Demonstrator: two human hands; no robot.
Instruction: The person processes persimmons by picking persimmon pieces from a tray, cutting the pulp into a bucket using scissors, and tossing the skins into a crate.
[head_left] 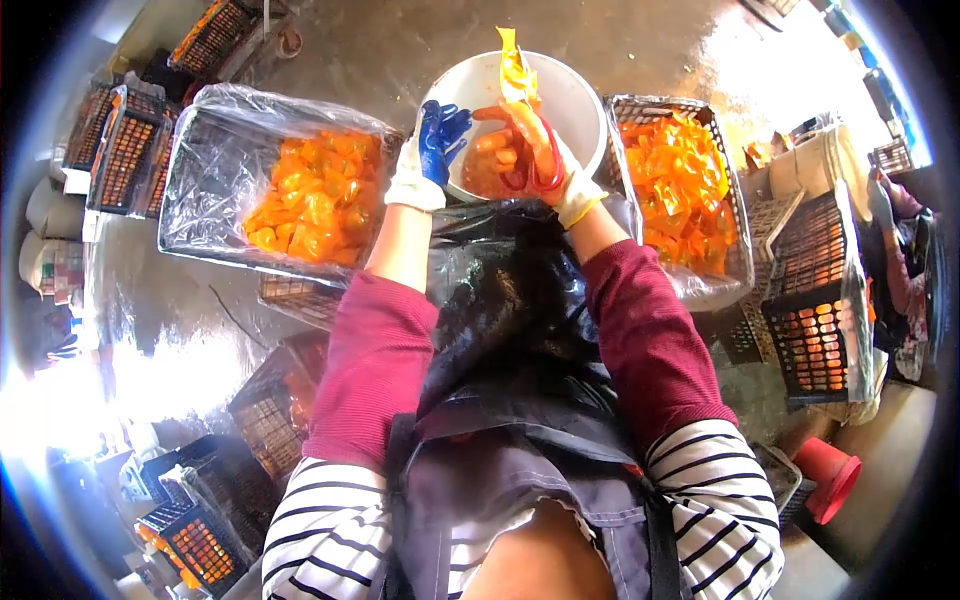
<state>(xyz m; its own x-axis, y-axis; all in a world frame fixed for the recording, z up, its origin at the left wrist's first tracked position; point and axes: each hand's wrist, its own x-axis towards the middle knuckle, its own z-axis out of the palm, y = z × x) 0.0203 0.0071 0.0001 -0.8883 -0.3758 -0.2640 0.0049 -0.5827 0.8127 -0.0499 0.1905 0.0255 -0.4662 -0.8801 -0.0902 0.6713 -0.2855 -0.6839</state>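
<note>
My left hand (438,150), in a blue-coated glove with a white cuff, is at the left rim of a white bucket (585,110). Its fingers are stretched out, with nothing visible in them. Over the bucket, my right hand (530,150) wears an orange-coated glove. Rising from its fingers is a glossy yellow-orange strip (513,72), like a piece of peel or pepper. A red loop (552,165) lies against the same hand; whether it belongs to a tool I cannot tell. Reddish-orange wet contents (482,180) show low in the bucket, partly hidden by the hand.
A plastic-lined crate (205,185) of orange pieces stands left of the bucket. Another lined crate (740,255) with orange pieces is on the right. Stacked black crates (815,300) stand far right, near a red bucket (828,480). The floor (400,45) looks wet.
</note>
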